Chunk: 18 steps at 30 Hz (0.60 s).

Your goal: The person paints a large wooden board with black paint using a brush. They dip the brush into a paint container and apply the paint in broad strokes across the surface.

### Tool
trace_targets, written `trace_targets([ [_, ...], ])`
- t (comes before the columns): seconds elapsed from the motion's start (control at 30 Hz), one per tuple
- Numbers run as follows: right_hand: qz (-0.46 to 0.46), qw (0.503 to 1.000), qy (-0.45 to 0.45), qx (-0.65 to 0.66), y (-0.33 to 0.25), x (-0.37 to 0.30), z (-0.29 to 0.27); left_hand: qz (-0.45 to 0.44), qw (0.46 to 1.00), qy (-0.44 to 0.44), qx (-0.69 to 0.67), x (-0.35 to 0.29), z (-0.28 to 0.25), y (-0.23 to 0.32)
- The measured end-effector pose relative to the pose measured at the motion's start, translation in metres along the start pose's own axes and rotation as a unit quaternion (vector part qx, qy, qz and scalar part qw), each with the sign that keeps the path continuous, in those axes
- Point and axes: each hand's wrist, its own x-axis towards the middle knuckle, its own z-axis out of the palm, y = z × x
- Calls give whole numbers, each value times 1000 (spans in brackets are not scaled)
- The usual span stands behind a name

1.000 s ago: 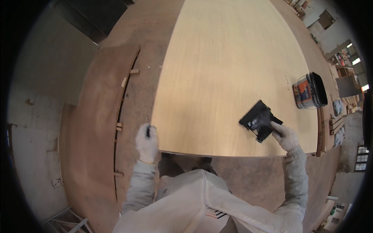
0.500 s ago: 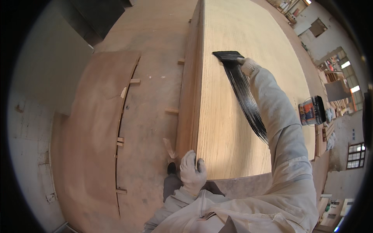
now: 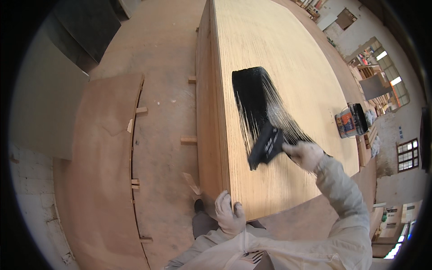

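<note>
My right hand (image 3: 305, 155) grips the brush (image 3: 266, 146) on the board (image 3: 288, 54); left hand (image 3: 228, 215) clasps its near corner. Long, even strokes along the grain would likely extend the black stripe (image 3: 254, 96) cleanly.

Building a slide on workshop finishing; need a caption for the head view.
Gloved right hand drags a wide black brush across a plywood panel; left hand grips its corner.

The pale plywood table (image 3: 288, 58) lies open beyond the wet black paint stripe (image 3: 252, 94). Only the orange-labelled paint can (image 3: 350, 121) stands near its right edge.
</note>
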Motion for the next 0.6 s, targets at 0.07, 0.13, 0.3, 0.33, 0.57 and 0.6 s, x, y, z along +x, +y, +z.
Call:
trace_targets([
  [0.07,85,995,30,43,-1,60,-12,-2,1000,6,12,-1,0,-1],
  [0.13,108,982,64,141,36,135,-21,20,1000,-15,14,-4,-1,-3],
  [0.3,101,985,107,89,44,279,-77,51,998,-30,34,-4,-4,-13],
  [0.33,109,985,101,86,33,292,-85,52,997,-29,39,-3,-6,-15],
  [0.57,57,991,83,94,30,260,-78,59,998,-14,21,-4,-3,-12],
  [0.6,40,988,94,116,30,244,-68,58,998,-16,19,-4,-3,-10],
])
